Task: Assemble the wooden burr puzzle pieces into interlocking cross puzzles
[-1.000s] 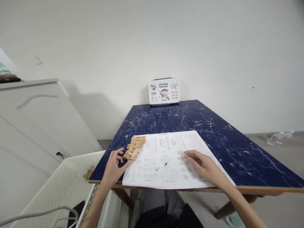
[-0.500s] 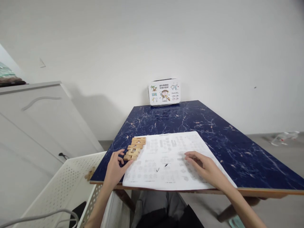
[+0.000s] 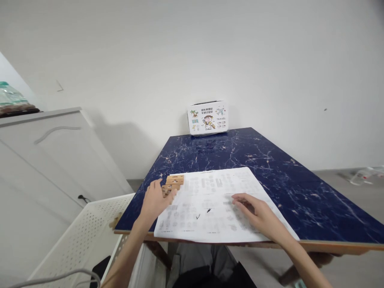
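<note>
Several notched wooden blocks (image 3: 175, 181) lie in a row along the left edge of a printed paper sheet (image 3: 207, 200). My left hand (image 3: 156, 202) is over the near end of the row, thumb on the right and fingers on the left, spread apart. It hides the nearest blocks, and whether the fingertips touch them I cannot make out. Toward the right side of the sheet, my right hand (image 3: 255, 212) rests with loosely bent fingers, thumb apart from them, with nothing visible in it. Two small dark marks or bits (image 3: 209, 210) show on the sheet between my hands.
A white case (image 3: 207, 119) with cartoon prints stands at the back of the blue marbled table (image 3: 210, 154), against the wall. Left of the table is a white perforated basket (image 3: 81, 224) with wooden pieces (image 3: 115, 221), a cable and a dark object. A white cabinet (image 3: 54, 160) stands beyond.
My left hand has moved forward and right, from beside the near blocks to over them. My right hand is almost unmoved. The view has tilted slightly.
</note>
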